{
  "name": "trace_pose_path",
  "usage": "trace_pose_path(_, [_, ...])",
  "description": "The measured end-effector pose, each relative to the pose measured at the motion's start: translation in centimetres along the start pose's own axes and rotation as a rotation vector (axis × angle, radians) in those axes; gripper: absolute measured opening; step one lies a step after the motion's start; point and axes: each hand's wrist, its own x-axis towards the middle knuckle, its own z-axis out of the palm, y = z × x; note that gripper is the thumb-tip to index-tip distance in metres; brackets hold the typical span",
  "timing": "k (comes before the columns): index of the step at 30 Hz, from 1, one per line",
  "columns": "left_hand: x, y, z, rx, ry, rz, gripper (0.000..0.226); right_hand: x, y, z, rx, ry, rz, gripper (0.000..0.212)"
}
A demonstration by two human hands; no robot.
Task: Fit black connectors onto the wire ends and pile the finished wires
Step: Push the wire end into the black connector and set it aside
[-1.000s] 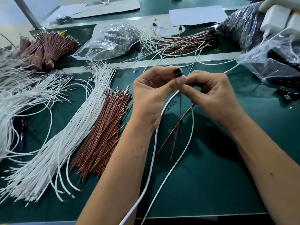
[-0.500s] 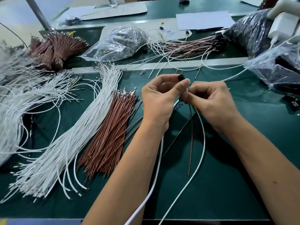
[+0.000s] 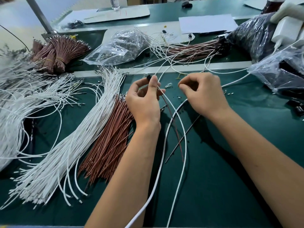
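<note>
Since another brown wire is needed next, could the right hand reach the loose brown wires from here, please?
Probably not directly: the left hand, gripping the connector, lies between the right hand and the brown wires.

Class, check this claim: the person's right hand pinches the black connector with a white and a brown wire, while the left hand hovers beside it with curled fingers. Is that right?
Not quite: the hands are swapped. The head view shows the left hand pinching the black connector with the white wire and brown wire, while the right hand hovers beside it with curled fingers.

At frame left the white wire heap (image 3: 11, 89) is motion-blurred and cropped; the right hand (image 3: 202, 94) fingertips blur, grip unreadable
</note>
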Motion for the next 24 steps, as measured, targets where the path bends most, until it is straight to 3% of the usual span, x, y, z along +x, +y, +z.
trace_pose_path(5, [0.2, -0.2, 0.1, 0.050, 0.045, 0.014, 0.015, 3.6, -0.2, 2.0, -0.316, -0.233, -0.123, 0.029])
trace_pose_path(9, [0.3, 0.0, 0.1, 0.048, 0.010, 0.000, 0.017, 4.9, -0.5, 2.6, -0.396, -0.329, -0.216, 0.008])
trace_pose_path(13, [0.1, 0.1, 0.2, 0.091, -0.094, 0.002, 0.016, 4.3, -0.1, 1.7, -0.424, -0.304, -0.224, 0.009])
trace_pose_path(15, [-0.1, 0.1, 0.2, 0.134, -0.183, 0.010, 0.017, 3.1, 0.0, 0.7, -0.260, -0.247, -0.183, 0.008])
trace_pose_path(20, [-0.6, -0.3, 0.3, 0.315, -0.381, 0.033, 0.024, -0.6, 1.1, -2.1, 0.414, -0.028, 0.105, 0.010])
trace_pose_path(24, [-0.7, -0.6, 0.4, 0.377, -0.471, 0.051, 0.020, -2.2, 1.8, -3.4, 0.668, 0.000, 0.210, 0.016])
